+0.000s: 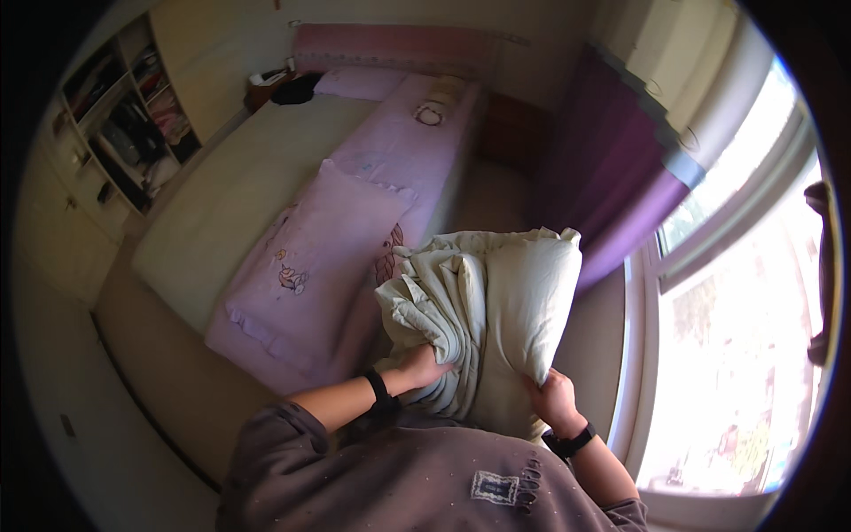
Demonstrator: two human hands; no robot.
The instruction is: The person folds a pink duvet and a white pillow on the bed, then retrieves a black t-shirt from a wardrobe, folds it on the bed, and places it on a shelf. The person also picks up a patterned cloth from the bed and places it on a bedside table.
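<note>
A pale greenish bundle of folded fabric [439,306] is bunched before my body. Against its right side stands a plump pale pillow [525,299] with a ruffled upper edge; whether the two are one piece I cannot tell. Wrapped around the near end of the folds, my left hand [425,367] has its fingertips tucked among the layers. My right hand [555,399] pinches the pillow's near right corner. Just beyond the bundle lies a pink pillow [332,233] with ruffled ends and printed figures, resting on a pink folded quilt [405,133].
The bed [246,173] has a pale sheet and a pink headboard [392,48]. A black item [296,90] lies beside another pink pillow [359,82]. A purple curtain [598,159] and bright window [738,359] are at right, an open wardrobe [129,126] at far left.
</note>
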